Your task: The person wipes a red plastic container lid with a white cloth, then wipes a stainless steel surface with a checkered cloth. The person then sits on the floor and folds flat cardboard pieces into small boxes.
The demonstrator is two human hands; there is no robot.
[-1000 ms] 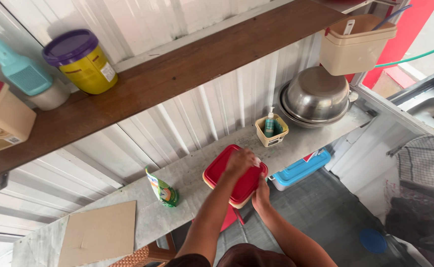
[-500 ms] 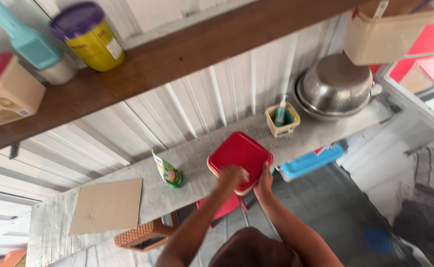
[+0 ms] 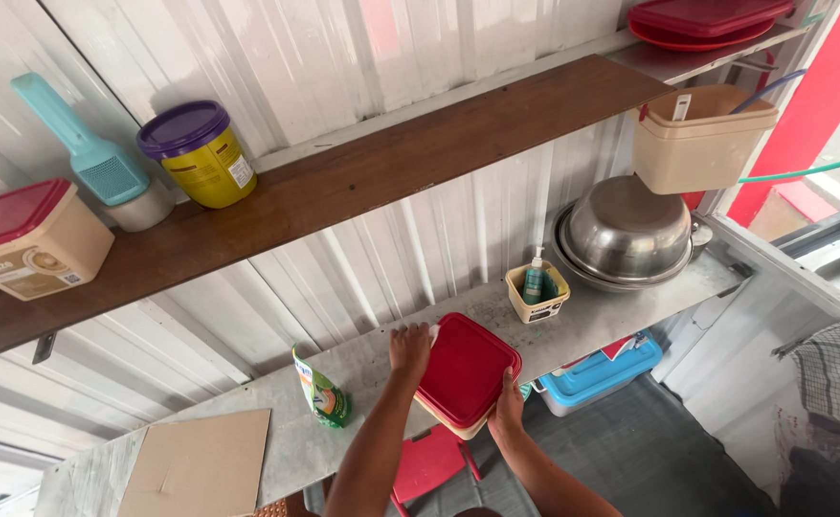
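Note:
A square cream container with a red lid (image 3: 466, 370) rests on the grey counter (image 3: 381, 369). My left hand (image 3: 409, 348) holds its far left edge. My right hand (image 3: 508, 407) grips its near right corner, at the counter's front edge. Both hands are closed on the container.
A green pouch (image 3: 321, 391) and a cardboard sheet (image 3: 200, 466) lie to the left. A small tub with a pump bottle (image 3: 537, 290) and stacked metal bowls (image 3: 626, 230) stand to the right. A wooden shelf (image 3: 372, 172) above holds tubs. A red stool (image 3: 431, 462) and blue bin (image 3: 597, 373) sit below.
The view has shifted and steadied. My left hand moved from the lid's near side to its far left edge. The container now sits closer to the counter's front edge.

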